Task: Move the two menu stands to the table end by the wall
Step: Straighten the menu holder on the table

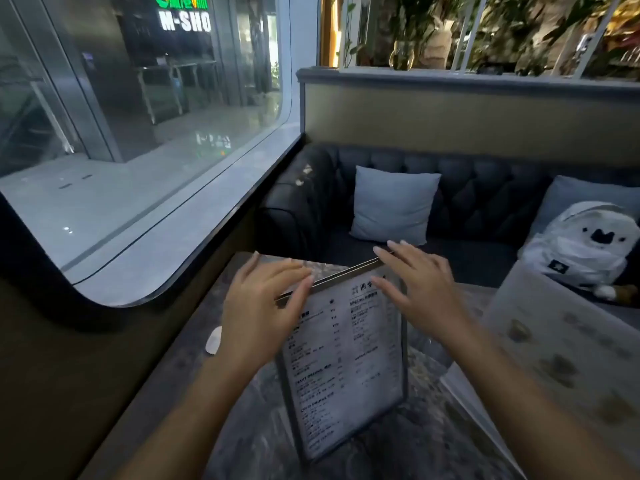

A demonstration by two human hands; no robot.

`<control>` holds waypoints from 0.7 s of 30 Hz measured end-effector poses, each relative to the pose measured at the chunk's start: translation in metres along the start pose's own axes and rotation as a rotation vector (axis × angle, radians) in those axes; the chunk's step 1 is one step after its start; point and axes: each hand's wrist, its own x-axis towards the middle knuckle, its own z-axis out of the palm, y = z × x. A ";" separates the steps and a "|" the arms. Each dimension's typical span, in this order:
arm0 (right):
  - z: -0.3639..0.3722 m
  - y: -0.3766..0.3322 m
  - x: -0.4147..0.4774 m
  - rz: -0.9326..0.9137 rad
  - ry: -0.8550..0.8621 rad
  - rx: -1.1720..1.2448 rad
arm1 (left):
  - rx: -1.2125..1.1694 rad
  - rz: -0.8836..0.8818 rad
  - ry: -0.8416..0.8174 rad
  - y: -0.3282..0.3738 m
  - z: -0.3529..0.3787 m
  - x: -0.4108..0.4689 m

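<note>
A framed menu stand (pixel 346 362) with printed drink lists stands upright on the grey marbled table (pixel 263 427), near the end by the window wall. My left hand (pixel 263 303) hovers at its top left corner, fingers spread, fingertips at the frame's top edge. My right hand (pixel 419 282) is at the top right corner, fingers extended over the frame's edge. Neither hand is closed around the frame. A second menu stand (pixel 568 348), pale with blurred food pictures, stands at the right, apart from both hands.
A small white oval object (pixel 214 339) lies at the table's left edge. Beyond the table is a dark tufted sofa (pixel 478 202) with a grey cushion (pixel 393 204) and a white plush backpack (pixel 585 251). A window ledge (pixel 180 244) runs along the left.
</note>
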 end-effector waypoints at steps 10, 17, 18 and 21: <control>0.000 0.005 0.015 0.049 0.134 0.088 | 0.067 -0.008 -0.102 -0.013 0.001 -0.001; -0.005 0.012 0.020 0.115 0.151 0.212 | 0.092 -0.003 -0.134 -0.016 0.006 0.012; -0.007 0.014 0.019 0.123 0.144 0.208 | 0.083 0.000 -0.141 -0.016 0.007 0.015; -0.014 0.017 0.014 0.149 0.142 0.205 | 0.053 0.011 -0.171 -0.018 0.011 0.027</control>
